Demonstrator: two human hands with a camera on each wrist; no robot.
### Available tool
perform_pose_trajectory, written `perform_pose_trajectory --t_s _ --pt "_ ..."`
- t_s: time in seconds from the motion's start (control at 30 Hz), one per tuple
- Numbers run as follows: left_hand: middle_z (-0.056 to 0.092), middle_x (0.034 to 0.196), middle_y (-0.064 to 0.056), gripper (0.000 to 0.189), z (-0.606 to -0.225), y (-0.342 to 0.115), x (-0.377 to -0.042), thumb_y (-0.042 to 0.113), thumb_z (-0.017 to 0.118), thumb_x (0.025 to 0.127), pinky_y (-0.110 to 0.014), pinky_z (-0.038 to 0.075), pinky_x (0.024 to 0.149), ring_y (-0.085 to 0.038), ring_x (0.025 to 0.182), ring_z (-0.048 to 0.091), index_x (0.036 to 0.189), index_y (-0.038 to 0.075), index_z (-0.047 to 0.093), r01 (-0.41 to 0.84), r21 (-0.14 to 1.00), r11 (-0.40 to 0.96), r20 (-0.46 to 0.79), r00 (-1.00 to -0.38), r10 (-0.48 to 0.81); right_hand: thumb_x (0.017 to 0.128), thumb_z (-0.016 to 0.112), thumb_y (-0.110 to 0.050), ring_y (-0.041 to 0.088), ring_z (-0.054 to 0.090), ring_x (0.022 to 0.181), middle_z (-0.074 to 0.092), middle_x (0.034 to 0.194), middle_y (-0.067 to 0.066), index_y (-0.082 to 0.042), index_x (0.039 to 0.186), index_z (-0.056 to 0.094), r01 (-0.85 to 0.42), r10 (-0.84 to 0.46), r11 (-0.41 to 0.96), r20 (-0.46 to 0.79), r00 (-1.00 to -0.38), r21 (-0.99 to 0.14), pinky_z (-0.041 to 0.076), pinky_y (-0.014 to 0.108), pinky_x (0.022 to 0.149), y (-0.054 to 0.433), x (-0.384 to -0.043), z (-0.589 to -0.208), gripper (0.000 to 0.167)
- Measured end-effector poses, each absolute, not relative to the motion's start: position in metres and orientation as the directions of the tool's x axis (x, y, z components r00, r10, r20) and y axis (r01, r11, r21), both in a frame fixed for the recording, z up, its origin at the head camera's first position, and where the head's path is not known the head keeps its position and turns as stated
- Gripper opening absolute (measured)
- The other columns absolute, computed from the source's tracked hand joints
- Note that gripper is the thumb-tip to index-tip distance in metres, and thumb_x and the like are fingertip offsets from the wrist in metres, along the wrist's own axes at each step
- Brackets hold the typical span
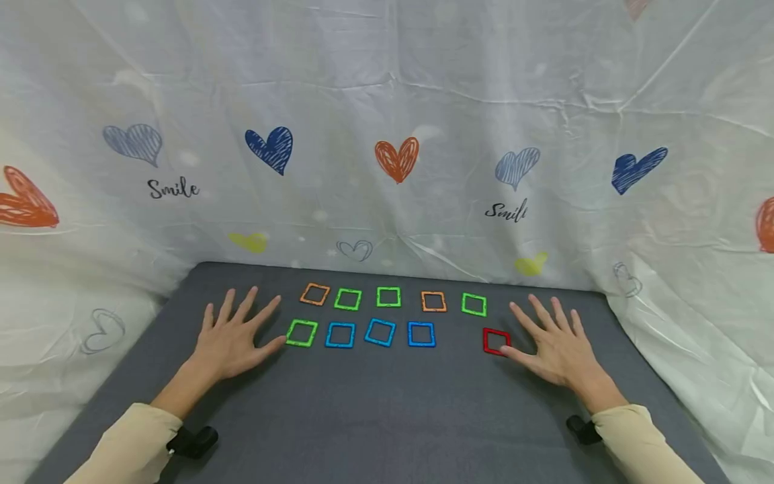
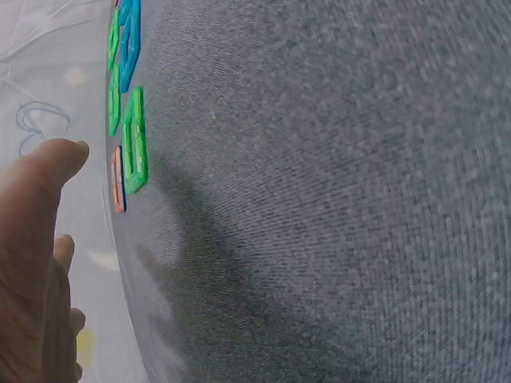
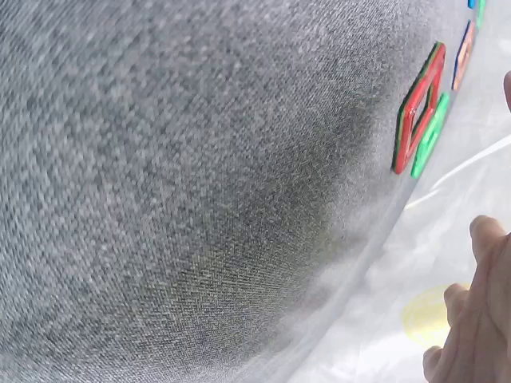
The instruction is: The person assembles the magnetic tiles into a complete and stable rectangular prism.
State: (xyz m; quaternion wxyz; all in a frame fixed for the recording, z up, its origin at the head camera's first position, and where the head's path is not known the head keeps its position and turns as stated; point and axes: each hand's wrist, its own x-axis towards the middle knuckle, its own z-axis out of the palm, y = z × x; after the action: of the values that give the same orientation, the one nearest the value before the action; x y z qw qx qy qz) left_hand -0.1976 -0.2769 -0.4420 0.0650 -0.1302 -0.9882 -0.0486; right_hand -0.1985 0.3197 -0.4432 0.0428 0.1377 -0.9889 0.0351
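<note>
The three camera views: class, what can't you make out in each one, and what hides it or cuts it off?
- Head view: the near right corner of the red frame, covered by the thumb of the right hand.
- Head view: part of the orange heart at far right, cut off by the right edge.
- Left wrist view: part of the left hand, cut off by the left edge.
- Right wrist view: most of the right hand's thumb, cut off by the right edge.

Ten hollow square frames [image 1: 421,344], green, blue, orange and one red, lie flat in two rows.
</note>
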Motion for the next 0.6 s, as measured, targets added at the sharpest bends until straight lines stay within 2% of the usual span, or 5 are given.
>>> perform_pose_trajectory --t_s 0.4,0.6 --pt "0.021 0.163 -0.022 0.085 -0.444 -0.283 -0.194 0.072 0.051 0.094 -0.076 0.002 0.107 -0.054 0.147 0.007 0.162 0.025 0.029 0.293 0.101 0.951 0.152 -0.949 0.276 0.092 0.049 -0.076 0.053 0.002 0.147 0.018 0.164 0.022 -0.024 0.164 0.023 -0.276 -0.269 0.959 0.092 -0.959 -0.072 -0.005 0.069 0.112 0.318 -0.200 -0.434 0.092" --pt "0.028 0.161 -0.022 0.085 -0.443 -0.281 -0.192 0.070 0.056 0.093 -0.076 0.011 0.107 -0.053 0.146 0.014 0.161 0.024 0.034 0.320 0.100 0.942 0.203 -0.934 0.296 0.094 0.059 -0.066 0.053 0.008 0.147 0.020 0.164 0.022 -0.023 0.163 0.025 -0.340 -0.321 0.926 0.135 -0.938 -0.161 0.003 0.070 0.111 0.323 -0.200 -0.431 0.088"
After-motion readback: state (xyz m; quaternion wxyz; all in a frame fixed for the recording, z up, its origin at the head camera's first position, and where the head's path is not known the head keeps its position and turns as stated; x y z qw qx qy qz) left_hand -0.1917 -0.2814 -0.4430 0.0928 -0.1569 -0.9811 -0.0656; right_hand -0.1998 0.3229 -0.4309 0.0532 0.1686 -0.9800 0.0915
